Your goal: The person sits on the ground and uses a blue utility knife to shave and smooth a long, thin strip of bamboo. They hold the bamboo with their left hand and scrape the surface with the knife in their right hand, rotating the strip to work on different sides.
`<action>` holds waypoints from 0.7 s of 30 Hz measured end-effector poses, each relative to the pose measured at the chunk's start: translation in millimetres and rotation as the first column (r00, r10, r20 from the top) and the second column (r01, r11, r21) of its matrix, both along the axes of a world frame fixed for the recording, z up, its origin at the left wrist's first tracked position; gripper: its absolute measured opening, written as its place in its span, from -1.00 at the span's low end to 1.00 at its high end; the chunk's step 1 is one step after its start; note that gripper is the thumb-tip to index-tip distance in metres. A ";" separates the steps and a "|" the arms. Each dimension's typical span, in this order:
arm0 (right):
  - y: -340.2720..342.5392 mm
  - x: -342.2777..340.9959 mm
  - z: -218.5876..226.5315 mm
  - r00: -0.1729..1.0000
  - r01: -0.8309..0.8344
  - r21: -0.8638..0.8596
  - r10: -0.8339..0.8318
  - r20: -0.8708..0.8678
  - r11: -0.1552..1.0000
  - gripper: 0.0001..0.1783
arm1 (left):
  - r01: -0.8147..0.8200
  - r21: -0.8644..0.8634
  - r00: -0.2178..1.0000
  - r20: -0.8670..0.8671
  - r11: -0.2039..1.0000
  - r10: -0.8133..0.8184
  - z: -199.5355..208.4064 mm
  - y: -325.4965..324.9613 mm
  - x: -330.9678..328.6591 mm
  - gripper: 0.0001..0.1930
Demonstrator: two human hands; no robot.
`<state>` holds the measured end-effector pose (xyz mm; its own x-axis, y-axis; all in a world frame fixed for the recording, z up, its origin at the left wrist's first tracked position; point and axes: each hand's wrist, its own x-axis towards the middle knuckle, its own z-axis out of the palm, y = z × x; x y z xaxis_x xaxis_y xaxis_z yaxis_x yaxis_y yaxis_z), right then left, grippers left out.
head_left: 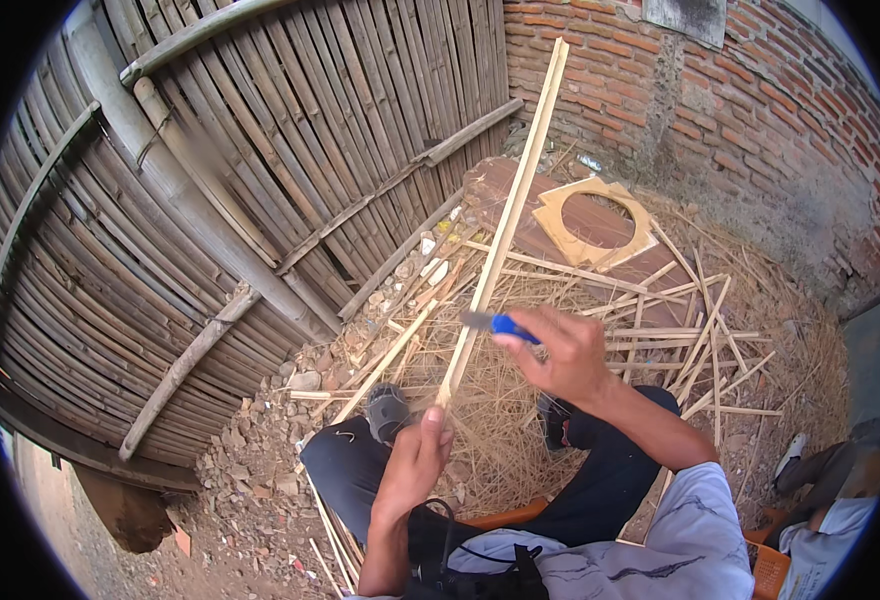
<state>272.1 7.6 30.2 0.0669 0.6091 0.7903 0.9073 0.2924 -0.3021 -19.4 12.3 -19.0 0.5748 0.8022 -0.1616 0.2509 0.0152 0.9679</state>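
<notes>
My left hand (418,458) is closed round the near end of a long, pale split-bamboo strip (513,215), low between my knees. The strip slants up and away to the right, its far end raised toward the brick wall. In my right hand (568,358) is a knife (512,328) with a blue handle. Its short blade points left and crosses in front of the strip, somewhat above my left hand. Whether the edge touches the bamboo I cannot tell. Thin shavings (495,425) cover the ground beneath.
Cut bamboo strips (695,340) lie scattered to the right. A brown board (490,190) at the back bears a yellowish panel (565,232) with a round hole. A bamboo fence (360,130) and brick wall (780,130) enclose the corner. Another person (830,525) sits at lower right.
</notes>
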 end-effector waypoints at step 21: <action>-14.2 -36.4 -25.1 0.947 -0.317 -0.077 0.320 0.033 0.945 -0.62 | 0.037 -0.175 0.997 0.071 0.984 -0.025 -3.6 1.4 -0.3 -0.28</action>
<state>235.8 -6.7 5.1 -0.1736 0.6467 0.7427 0.7834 0.5477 -0.2938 -19.6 13.7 -22.7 0.6135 0.7463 -0.2584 0.1870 0.1806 0.9656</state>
